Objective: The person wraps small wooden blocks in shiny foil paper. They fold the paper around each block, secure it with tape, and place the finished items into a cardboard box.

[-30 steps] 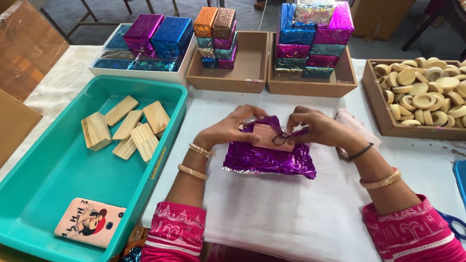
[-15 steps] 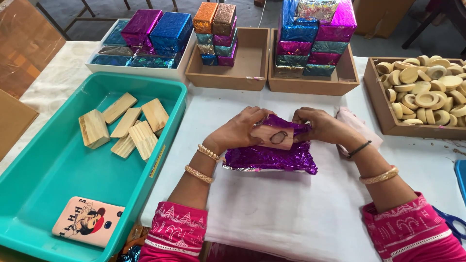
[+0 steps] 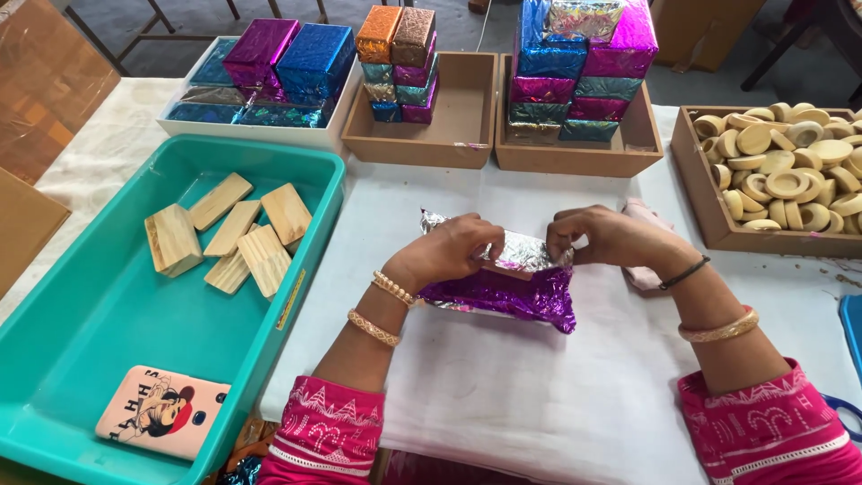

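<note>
Head view: the left hand (image 3: 456,244) and the right hand (image 3: 603,235) meet at the middle of the worktop (image 3: 539,395), which is covered by a white cloth. Both hands pinch the silver inner face of a purple foil sheet (image 3: 507,287), folding it over a block whose wooden edge just shows between the fingers. The left hand's fingers are curled down onto the foil's top left; the right hand's fingertips grip the foil's top right edge. The purple side of the foil hangs toward the near edge and rests on the cloth. Left of the hands sits a teal tray (image 3: 108,359) holding loose wooden blocks (image 3: 229,233) at its far end and a pink phone case (image 3: 162,411) at its near end. At the far side stand three shallow boxes with stacked foil-wrapped blocks (image 3: 584,72) in blue, purple, orange and green. On the far right, a wooden box (image 3: 709,216) is filled with round wooden rings (image 3: 790,171). A pinkish item lies just behind the right wrist; its kind cannot be told.
</note>
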